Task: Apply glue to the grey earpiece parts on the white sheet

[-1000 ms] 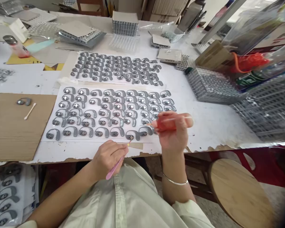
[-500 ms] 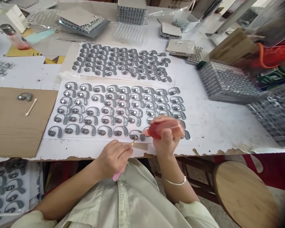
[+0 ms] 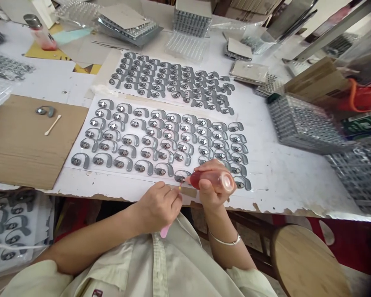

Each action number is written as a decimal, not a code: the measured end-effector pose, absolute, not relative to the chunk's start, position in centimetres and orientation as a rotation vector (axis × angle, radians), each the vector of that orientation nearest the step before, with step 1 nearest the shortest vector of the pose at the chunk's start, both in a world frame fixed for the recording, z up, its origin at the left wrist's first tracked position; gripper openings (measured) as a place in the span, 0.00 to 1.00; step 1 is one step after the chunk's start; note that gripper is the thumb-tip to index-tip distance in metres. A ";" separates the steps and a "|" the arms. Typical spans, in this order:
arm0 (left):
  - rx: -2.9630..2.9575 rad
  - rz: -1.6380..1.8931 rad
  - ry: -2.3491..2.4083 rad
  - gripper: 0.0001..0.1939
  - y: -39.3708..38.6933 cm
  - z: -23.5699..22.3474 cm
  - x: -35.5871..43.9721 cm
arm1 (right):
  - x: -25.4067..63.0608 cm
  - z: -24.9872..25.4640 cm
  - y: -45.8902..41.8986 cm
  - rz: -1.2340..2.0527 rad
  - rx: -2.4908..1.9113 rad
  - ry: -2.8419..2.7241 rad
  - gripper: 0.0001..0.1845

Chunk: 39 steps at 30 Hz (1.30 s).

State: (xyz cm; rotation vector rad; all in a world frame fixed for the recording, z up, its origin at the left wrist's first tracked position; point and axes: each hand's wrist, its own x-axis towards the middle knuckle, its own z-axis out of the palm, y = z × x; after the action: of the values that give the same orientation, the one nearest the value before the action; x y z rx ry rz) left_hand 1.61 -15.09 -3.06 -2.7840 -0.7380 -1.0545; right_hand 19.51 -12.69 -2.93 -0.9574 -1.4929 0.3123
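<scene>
Right hand (image 3: pixel 214 194) grips bottle (image 3: pixel 212 180); left hand (image 3: pixel 157 207), maybe swab (image 3: pixel 165 231)

The head camera looks forward and steeply down from the person's own head, over their shirt (image 3: pixel 160 264) at 6 o'clock. It sits close above the left hand (image 3: pixel 159 208) and right hand (image 3: pixel 213 185), with the table (image 3: pixel 299 189) running toward 12 o'clock and a stool (image 3: pixel 306 260) at 5 o'clock.

No text can be read in this view. The green printed label (image 3: pixel 361 123) at the right edge and the small red tag (image 3: pixel 97 293) on the shirt (image 3: pixel 160 264) are too blurred to make out.
</scene>
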 end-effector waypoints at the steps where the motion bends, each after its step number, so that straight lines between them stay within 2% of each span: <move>1: -2.786 -1.057 -0.736 0.10 -15.1 -3.1 1.6 | 19.5 -2.9 -12.7 0.313 -0.964 -1.502 0.10; 39: -2.801 -1.083 -0.750 0.11 -15.0 -2.6 1.7 | 19.3 -3.1 -12.6 0.170 -0.970 -1.538 0.06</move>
State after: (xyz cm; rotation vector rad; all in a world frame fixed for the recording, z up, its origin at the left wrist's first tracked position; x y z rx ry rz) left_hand 1.68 -15.04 -2.58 -2.8014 -0.7495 -1.0830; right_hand 19.29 -12.60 -3.10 -0.9699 -1.5375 0.1704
